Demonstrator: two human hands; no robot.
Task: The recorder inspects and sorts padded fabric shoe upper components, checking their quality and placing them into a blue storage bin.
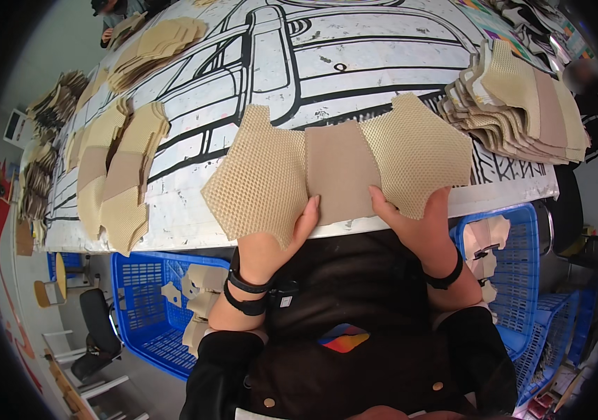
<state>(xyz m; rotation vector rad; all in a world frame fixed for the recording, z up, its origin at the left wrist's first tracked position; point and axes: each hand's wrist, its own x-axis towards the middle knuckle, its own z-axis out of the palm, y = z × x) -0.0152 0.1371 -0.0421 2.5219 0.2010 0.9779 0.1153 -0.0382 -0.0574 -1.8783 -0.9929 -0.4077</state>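
Observation:
A beige mesh fabric panel with a smooth brownish middle strip (pixel 342 171) spreads across the near edge of the table in front of me. My left hand (pixel 278 241) grips its lower edge left of the strip, thumb on top and fingers hidden beneath. On the strip's other side my right hand (pixel 418 227) holds the same edge, its thumb lying on the fabric and its other fingers under it. Similar panels lie in a thick stack (pixel 523 105) to the right. Further piles of them (pixel 127 168) rest to the left.
The white table (pixel 369 70) carries black line drawings. Another beige stack (pixel 159 49) lies at the far left, near a person (pixel 113 17). Blue plastic baskets with fabric pieces stand below the table, one at the left (pixel 145 308) and one at the right (pixel 523 280). A black chair (pixel 96 329) stands left.

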